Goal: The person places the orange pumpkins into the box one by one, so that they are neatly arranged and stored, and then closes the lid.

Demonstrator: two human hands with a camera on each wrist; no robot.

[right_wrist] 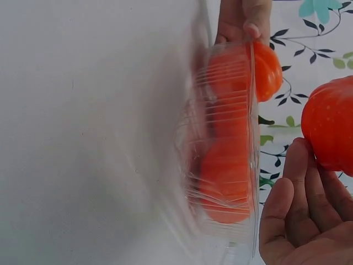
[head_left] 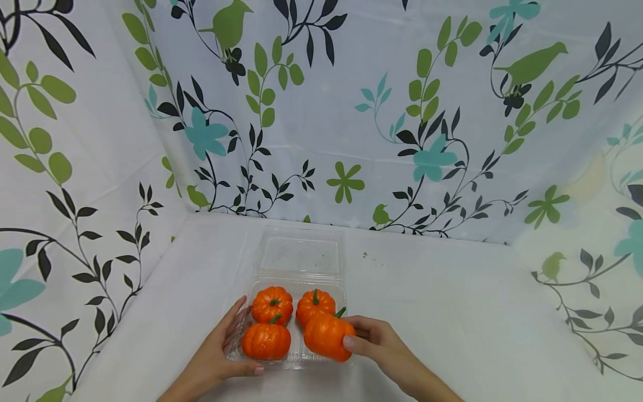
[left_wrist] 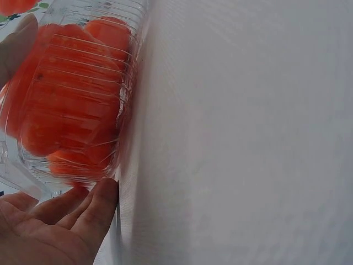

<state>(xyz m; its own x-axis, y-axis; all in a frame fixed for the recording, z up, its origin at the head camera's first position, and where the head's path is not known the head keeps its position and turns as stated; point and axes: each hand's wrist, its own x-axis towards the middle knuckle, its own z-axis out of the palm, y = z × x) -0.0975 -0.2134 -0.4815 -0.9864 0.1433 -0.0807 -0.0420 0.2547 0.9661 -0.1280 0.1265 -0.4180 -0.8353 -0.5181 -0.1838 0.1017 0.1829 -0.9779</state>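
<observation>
A clear plastic clamshell container [head_left: 296,365] stands with its lid [head_left: 302,252] folded back. Three small orange pumpkins with green stems sit in it: back left [head_left: 272,305], front left [head_left: 266,341] and back right [head_left: 315,306]. My right hand [head_left: 378,345] grips a fourth pumpkin [head_left: 329,337] between thumb and fingers. In the right wrist view this held pumpkin [right_wrist: 332,126] is apart from the container, above its rim. At the container's front left corner, my left hand [head_left: 223,354] holds it, thumb along the front and fingers on the left side.
A white cloth covers the table [head_left: 442,301]. Small dark specks [head_left: 365,255] lie to the right of the lid. Behind and at both sides hangs a white curtain [head_left: 331,134] printed with leaves, birds and flowers.
</observation>
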